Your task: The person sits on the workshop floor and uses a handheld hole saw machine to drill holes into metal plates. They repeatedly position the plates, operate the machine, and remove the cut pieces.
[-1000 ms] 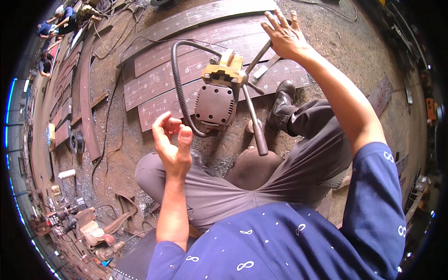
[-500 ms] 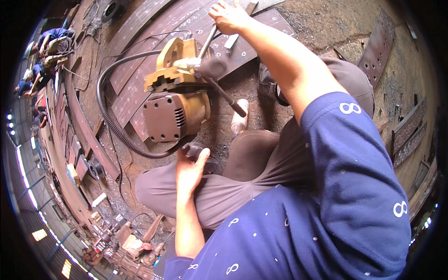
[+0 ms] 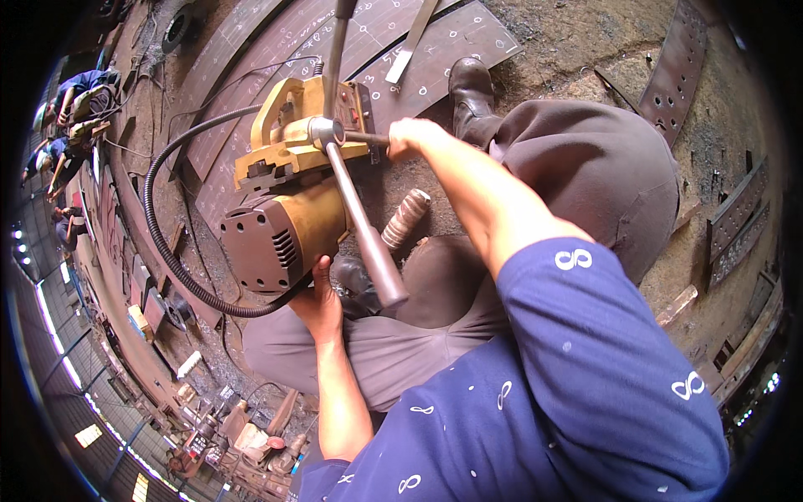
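Gripping a spoke (image 3: 365, 138) with the right hand (image 3: 412, 139) — left hand (image 3: 319, 308) against the motor (image 3: 314, 219), hold unclear.

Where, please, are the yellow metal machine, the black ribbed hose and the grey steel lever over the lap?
Yellow metal machine (image 3: 314, 217), head view: yellow housing.
Black ribbed hose (image 3: 150, 197), head view: left bend.
Grey steel lever (image 3: 381, 267), head view: brown grip.

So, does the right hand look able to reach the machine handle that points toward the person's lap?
Probably yes. The right hand is on the neighbouring handle of the machine, and nothing seems to block its way to the lower handle; it would likely have to let go first.
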`<state>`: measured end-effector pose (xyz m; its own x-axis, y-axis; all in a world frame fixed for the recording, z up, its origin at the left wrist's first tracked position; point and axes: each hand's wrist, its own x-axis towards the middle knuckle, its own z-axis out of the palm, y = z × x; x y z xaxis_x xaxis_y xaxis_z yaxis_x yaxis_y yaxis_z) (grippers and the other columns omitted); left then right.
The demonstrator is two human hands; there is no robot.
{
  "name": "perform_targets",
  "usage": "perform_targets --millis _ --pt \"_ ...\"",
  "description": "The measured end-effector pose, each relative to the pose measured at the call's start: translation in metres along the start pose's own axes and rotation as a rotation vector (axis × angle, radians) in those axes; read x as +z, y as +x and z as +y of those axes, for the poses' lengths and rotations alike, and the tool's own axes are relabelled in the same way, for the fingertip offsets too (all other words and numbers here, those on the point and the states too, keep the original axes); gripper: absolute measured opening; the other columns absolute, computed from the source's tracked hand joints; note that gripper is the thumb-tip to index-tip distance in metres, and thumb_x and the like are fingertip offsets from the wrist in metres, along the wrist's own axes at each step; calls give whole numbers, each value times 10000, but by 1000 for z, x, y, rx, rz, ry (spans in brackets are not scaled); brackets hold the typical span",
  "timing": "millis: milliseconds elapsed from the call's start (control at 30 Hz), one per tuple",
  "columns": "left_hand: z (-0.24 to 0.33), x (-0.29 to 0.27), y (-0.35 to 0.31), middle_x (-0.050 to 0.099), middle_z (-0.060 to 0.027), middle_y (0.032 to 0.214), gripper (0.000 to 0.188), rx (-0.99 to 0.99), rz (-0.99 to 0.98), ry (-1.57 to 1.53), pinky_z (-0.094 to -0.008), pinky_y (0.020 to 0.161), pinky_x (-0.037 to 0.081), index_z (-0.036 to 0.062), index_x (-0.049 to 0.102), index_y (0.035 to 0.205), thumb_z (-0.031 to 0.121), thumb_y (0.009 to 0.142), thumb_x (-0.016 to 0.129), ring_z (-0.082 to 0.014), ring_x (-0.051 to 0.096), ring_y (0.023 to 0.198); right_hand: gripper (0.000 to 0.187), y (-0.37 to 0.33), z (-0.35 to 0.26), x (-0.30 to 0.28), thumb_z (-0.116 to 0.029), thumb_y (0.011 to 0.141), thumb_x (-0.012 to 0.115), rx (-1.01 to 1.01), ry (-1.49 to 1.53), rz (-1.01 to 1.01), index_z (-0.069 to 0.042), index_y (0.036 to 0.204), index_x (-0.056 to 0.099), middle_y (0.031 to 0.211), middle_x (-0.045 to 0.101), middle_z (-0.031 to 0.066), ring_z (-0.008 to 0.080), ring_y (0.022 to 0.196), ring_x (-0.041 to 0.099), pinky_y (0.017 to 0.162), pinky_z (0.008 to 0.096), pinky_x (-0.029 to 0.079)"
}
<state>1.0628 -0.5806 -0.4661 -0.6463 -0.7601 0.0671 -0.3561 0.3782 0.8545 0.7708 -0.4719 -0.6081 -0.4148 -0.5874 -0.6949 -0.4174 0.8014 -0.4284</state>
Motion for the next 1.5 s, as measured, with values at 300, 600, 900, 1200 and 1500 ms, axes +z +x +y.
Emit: perform_targets --millis 300,600,900,1200,1500 --pt "20 10 -2 640 -137 1271 704 -60 65 -85 -361 1046 472 -49 504 1350 203 836 914 -223 609 1157 416 -80 -35 57 -413 947 639 36 536 -470 -83 1158 779 1172 759 90 269 1037 718 917 453 566" --pt "8 -48 38 754 -101 1088 653 39 -133 -144 -346 912 540 -13 597 1278 128 749 953 -202 704 1001 488 -204 -153 111 -371 1034 614 102 1259 347 39 1287 535 715 624 119 216 508 614 487 386 516" --pt "38 -15 -7 631 -156 1286 848 122 77 -155 -390 1037 484 -12 489 1400 209 730 961 -271 629 1173 317 -265 -119 4 -199 945 578 -52 585 206 89 1065 521 804 686 237 276 572 693 504 428 555" --pt "70 27 -13 603 -119 1237 770 86 265 -339 -375 993 504 -21 474 1382 36 738 891 -235 613 1097 152 -207 -63 -27 -206 1028 576 -92 1555 -466 -146 890 560 647 379 -90 29 446 320 367 210 259" --pt "-14 -98 47 745 -102 1131 512 130 -285 1 -372 918 561 -12 673 1208 85 761 901 -203 707 1016 279 -202 -160 84 -308 1017 538 -453 2541 -1169 -58 1041 660 655 460 -37 92 460 403 391 264 342"
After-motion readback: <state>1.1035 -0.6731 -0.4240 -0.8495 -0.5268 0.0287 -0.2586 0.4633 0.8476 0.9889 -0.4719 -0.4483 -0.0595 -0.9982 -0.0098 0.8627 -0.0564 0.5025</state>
